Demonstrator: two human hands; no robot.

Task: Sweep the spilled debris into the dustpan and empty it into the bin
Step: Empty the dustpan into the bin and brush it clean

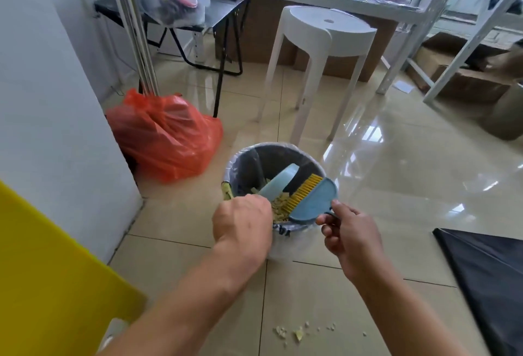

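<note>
A grey bin (243, 163) with a clear liner stands on the tiled floor. Over its near rim my left hand (243, 222) grips a light-blue dustpan (278, 183), tilted down into the bin. Pale yellow debris (280, 205) lies at the pan's mouth, partly hidden by my left hand. My right hand (351, 234) holds the handle of a blue brush (311, 203), whose yellow bristles touch the debris in the pan. A few more crumbs (297, 333) are scattered on the floor near me, between my forearms.
An orange plastic bag (164, 135) sits left of the bin against a white wall. A white stool (319, 53) stands just behind the bin. A black sheet (486, 285) lies on the floor at right, a yellow board (51, 271) at left. Shelving and boxes fill the far right.
</note>
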